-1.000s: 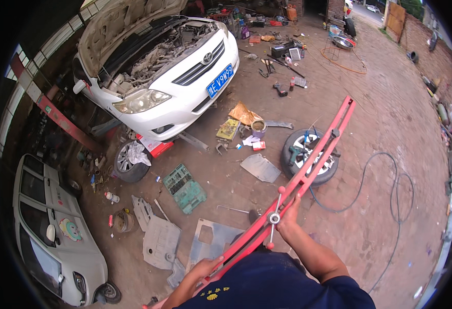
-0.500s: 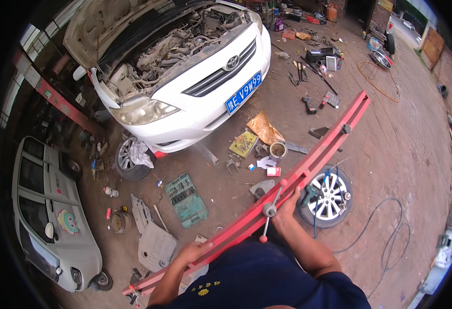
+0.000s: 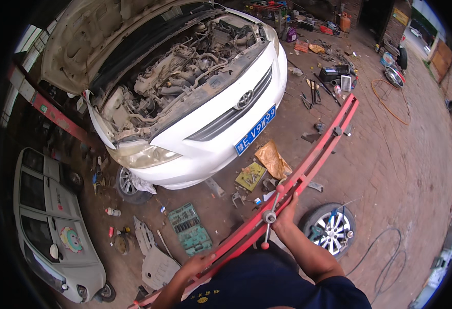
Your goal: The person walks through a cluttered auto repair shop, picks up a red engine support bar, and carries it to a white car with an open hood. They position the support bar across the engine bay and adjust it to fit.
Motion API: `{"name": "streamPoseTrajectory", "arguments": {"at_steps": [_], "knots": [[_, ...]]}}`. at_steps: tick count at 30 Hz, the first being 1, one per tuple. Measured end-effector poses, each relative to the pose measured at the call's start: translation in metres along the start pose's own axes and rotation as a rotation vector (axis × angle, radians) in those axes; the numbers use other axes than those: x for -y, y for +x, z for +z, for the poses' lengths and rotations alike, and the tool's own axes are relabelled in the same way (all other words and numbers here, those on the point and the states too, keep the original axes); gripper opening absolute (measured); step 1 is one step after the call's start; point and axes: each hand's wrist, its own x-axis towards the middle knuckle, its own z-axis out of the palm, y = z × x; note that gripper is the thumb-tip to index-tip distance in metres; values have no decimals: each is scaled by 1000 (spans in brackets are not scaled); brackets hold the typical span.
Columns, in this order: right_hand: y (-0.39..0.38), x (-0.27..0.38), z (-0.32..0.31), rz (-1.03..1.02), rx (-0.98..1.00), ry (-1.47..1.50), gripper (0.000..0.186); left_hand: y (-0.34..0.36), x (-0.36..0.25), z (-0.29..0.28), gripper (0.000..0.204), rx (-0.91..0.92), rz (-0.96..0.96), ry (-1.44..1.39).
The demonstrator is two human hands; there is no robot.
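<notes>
Hands grip a long red beam (image 3: 308,172): left hand (image 3: 197,263) near one end, right hand (image 3: 286,213) mid-length. Probably stiff, heavy steel; wide-apart holds suit it

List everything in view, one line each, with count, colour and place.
long red metal beam: 1, red, held slanting across the middle
white car with raised bonnet: 1, white, upper left
small white van: 1, white, lower left
green socket tray: 1, green, ground below the car
loose alloy wheel: 1, silver and black, ground at right
tan crumpled bag: 1, tan, by the car's front
left hand: 1, grip on the beam's lower end
right hand: 1, grip at the beam's middle
</notes>
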Motion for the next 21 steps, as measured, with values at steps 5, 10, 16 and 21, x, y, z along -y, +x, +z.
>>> {"name": "streamPoseTrajectory", "arguments": {"at_steps": [5,10,16,21], "knots": [[68,-4,29,-15,48,-65,60,93,24,-30,79,27,54,-47],[69,6,77,-54,5,-75,69,40,-90,-72,81,0,22,92],[62,20,132,-59,78,-36,65,66,-102,-87,81,-52,111,185],[111,36,128,-85,79,-44,74,71,-142,-98,84,-52,72,144]]}}
